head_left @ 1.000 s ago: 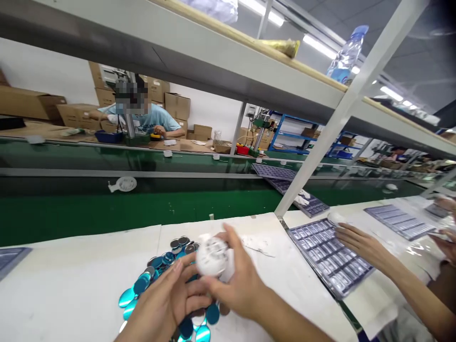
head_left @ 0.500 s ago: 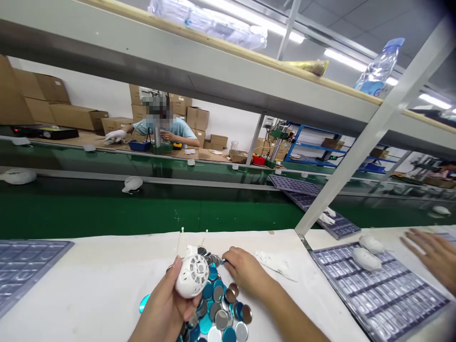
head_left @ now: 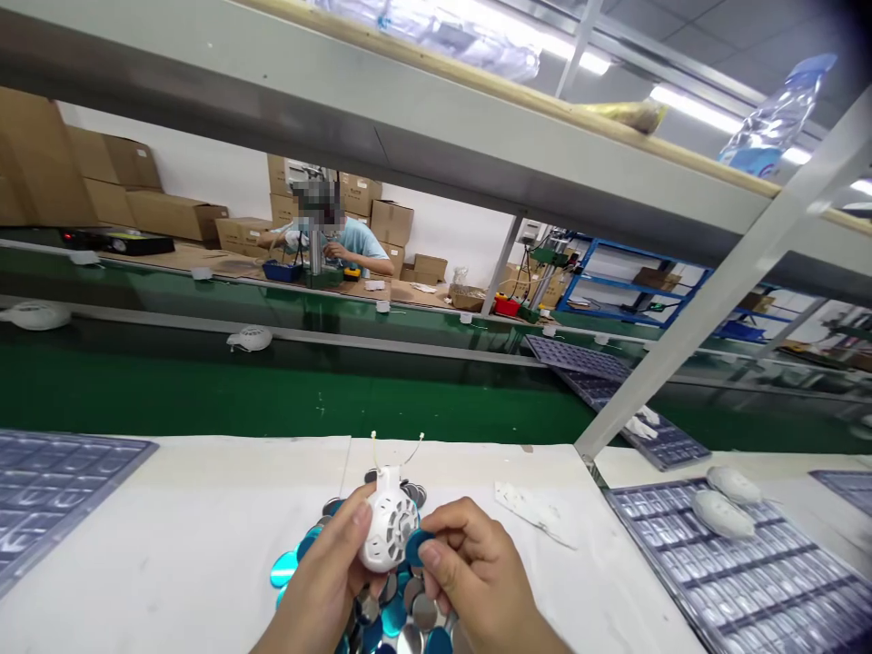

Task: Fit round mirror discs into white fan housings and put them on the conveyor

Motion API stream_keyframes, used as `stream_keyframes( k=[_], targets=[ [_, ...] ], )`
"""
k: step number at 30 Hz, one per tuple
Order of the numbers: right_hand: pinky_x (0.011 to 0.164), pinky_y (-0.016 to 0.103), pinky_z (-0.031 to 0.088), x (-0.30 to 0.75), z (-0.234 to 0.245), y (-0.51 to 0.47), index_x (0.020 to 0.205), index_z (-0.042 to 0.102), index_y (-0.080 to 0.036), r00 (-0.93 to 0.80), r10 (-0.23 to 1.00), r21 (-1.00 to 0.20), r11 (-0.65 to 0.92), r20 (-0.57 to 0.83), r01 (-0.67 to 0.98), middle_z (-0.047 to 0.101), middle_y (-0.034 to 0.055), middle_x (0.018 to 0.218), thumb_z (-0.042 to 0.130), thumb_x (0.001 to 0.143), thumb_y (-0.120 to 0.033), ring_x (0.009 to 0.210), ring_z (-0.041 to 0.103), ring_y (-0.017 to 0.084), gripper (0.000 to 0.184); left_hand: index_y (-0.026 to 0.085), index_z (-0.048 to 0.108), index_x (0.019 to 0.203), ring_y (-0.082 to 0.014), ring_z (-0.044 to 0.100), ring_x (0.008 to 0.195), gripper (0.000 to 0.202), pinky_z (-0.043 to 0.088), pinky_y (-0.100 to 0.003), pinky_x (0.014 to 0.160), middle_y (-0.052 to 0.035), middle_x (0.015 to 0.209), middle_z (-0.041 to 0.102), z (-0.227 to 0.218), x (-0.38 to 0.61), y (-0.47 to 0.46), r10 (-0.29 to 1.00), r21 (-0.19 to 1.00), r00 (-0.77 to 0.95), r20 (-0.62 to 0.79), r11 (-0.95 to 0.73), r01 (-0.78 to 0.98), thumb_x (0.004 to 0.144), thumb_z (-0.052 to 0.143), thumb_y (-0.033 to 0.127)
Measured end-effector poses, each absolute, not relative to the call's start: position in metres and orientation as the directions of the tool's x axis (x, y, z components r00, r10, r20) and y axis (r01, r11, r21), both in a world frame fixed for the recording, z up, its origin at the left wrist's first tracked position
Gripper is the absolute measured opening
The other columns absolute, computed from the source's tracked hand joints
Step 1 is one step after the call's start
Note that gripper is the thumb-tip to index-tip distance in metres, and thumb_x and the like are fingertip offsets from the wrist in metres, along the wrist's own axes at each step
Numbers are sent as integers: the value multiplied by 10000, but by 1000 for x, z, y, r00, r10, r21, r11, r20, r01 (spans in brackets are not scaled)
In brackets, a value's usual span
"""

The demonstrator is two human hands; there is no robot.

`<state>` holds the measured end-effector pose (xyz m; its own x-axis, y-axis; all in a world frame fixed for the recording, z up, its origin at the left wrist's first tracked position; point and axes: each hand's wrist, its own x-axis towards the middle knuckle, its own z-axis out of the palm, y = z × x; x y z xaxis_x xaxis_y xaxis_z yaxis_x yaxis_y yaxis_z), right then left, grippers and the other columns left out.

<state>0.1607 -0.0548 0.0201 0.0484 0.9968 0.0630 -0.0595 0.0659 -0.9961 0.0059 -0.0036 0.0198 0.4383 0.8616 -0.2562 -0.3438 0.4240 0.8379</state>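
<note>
My left hand [head_left: 333, 554] is closed around a white round plastic housing [head_left: 387, 531] with a slotted vent face and two thin wires sticking up from its neck. Between the thumb and fingers of my right hand [head_left: 477, 563] is a blue round disc [head_left: 418, 548], held right beside the vent face; whether they touch I cannot tell. Below both hands lies a pile of loose discs [head_left: 393, 618], some shiny blue, some silver, partly hidden by my hands. One bright blue disc [head_left: 283, 569] sits at the pile's left edge.
Purple-grey moulded trays lie left [head_left: 61, 490] and right [head_left: 742, 563], the right one carrying two white housings [head_left: 723, 513]. A slanted post [head_left: 688, 336] rises at right. Beyond the table runs a green conveyor [head_left: 170, 391] with a white housing [head_left: 251, 339]. A co-worker [head_left: 358, 243] sits opposite.
My right hand has picked a blue disc from the pile and brought it to the housing. The housing has turned slightly. Another person's hand at far right has left the view.
</note>
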Motion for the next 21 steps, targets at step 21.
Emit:
stream_keyframes(
  k=[21],
  targets=[
    [424, 187, 429, 160, 6, -47, 1064, 523, -260, 156, 987, -997, -35, -45, -65, 458, -100, 619, 745, 787, -407, 481, 524, 107, 385, 267, 596, 1247, -235, 628, 666, 582, 511, -356, 685, -26, 797, 724, 24, 6, -14, 829, 738, 440, -345, 529, -418, 738, 746, 507]
  ],
)
